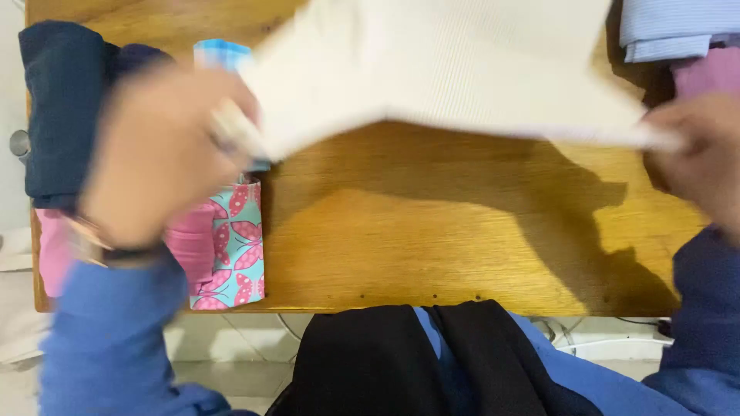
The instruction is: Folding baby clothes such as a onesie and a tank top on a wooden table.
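Observation:
A cream ribbed cloth is stretched above a wooden table. My left hand grips its left corner, blurred by motion, and my right hand pinches its right corner near the table's right edge. The cloth sags toward the middle and throws a shadow on the wood below. Both arms wear blue sleeves.
Folded clothes lie at the left: a dark navy piece, a pink one, and a turquoise piece with pink butterflies. Light blue and mauve folded cloths sit at the far right. A black garment lies on my lap.

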